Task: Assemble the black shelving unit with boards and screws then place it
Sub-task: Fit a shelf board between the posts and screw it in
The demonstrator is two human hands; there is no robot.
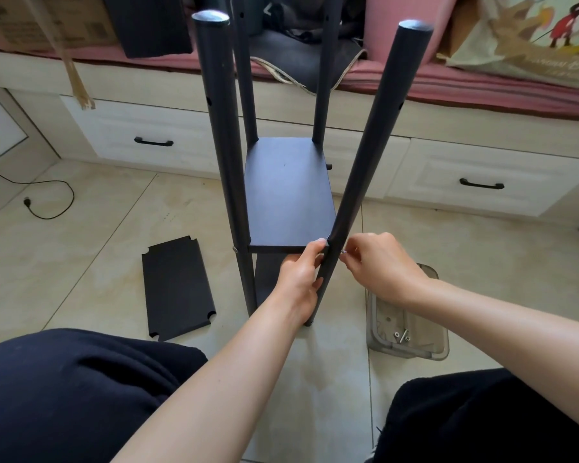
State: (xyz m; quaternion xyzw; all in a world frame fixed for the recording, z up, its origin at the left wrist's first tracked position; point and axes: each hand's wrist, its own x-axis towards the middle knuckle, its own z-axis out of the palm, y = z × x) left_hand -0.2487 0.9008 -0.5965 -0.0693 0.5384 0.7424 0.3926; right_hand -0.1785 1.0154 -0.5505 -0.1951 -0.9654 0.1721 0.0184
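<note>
L hand (pixel 300 279) grips round matte pole (pixel 358 182).

Poles (pixel 360 168): 4
Fitted boards (pixel 290 192): 2
Loose board (pixel 178 289): 1
Hands (pixel 298 279): 2
Tray (pixel 406 332): 1
Drawer handles (pixel 153 142): 2

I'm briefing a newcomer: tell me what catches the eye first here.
Four tall black poles rise at centre around a black shelf. At its near right corner the left hand grips one pole while the right hand pinches a small screw. A spare black board lies on the floor, left.
</note>
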